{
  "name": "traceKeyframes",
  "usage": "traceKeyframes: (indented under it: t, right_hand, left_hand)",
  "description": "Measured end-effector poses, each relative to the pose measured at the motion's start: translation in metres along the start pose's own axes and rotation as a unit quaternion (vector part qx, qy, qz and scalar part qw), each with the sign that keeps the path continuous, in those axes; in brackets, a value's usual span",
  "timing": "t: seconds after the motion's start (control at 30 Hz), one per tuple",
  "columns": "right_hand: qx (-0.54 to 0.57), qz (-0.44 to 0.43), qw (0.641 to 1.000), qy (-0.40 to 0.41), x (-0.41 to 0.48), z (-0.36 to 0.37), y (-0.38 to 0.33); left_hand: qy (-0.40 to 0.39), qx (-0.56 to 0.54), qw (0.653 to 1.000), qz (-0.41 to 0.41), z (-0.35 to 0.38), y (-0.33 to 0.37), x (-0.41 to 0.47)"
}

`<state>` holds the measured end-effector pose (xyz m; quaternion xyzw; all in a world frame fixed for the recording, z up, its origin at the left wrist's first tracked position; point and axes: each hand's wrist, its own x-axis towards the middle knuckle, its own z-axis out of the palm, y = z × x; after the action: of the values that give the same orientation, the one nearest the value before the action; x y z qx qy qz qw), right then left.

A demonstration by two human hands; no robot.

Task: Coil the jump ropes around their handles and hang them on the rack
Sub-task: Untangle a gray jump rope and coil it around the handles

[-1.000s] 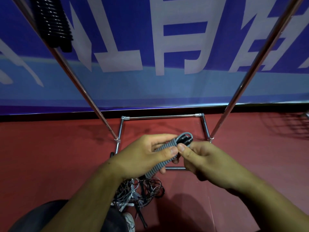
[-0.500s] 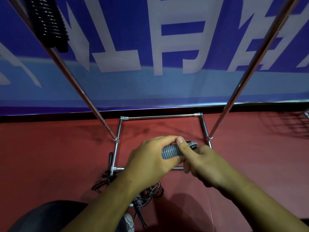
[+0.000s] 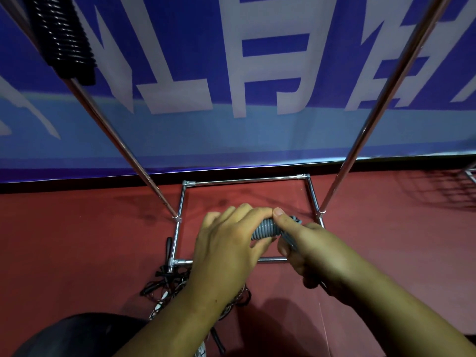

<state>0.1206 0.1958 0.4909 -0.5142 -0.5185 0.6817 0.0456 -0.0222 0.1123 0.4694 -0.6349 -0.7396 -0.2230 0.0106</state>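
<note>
Just below centre, both hands hold the grey jump rope [image 3: 264, 228], coiled tightly round its handles, over the rack's base. The left hand [image 3: 226, 251] wraps its grip round the coil from 9 o'clock. The right hand [image 3: 319, 251], at 3 o'clock, has its grip pinched on the coil's end, thumb on top. A black coiled jump rope [image 3: 67, 39] hangs by the chrome rack [image 3: 365, 124] at 11 o'clock. At 7 o'clock a tangle of loose ropes [image 3: 164, 276] lies on the red floor [image 3: 77, 240].

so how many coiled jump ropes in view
2: black coiled rope hanging top left; grey coiled rope gripped by left hand and right hand. The tangled pile on the floor may hide others.
</note>
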Motion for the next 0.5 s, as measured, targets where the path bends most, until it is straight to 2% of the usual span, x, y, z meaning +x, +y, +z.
traceKeyframes:
  t: [0.03, 0.1, 0.2, 0.27, 0.37, 0.5]
  right_hand:
    - [0.014, -0.003, 1.0, -0.003, 0.001, 0.0, 0.001]
    - [0.028, -0.027, 0.999, 0.003, 0.004, -0.001, 0.003]
    - [-0.032, -0.096, 0.995, 0.025, 0.009, -0.006, 0.009]
    - [-0.111, -0.133, 0.985, 0.022, 0.008, -0.009, 0.011]
    - [-0.183, -0.182, 0.965, -0.039, 0.0, -0.01, 0.007]
    - [-0.238, -0.22, 0.941, -0.099, -0.005, -0.008, 0.003]
  left_hand:
    - [-0.011, -0.014, 1.0, 0.002, 0.0, -0.001, 0.002]
    - [-0.048, -0.128, 0.99, -0.016, 0.0, -0.005, 0.005]
    - [-0.154, -0.327, 0.928, -0.088, -0.007, -0.009, 0.009]
    - [-0.205, -0.383, 0.893, -0.12, -0.012, -0.013, 0.012]
    - [-0.229, -0.454, 0.847, -0.153, -0.02, -0.023, 0.019]
    - [-0.295, -0.437, 0.844, -0.099, -0.022, -0.028, 0.016]
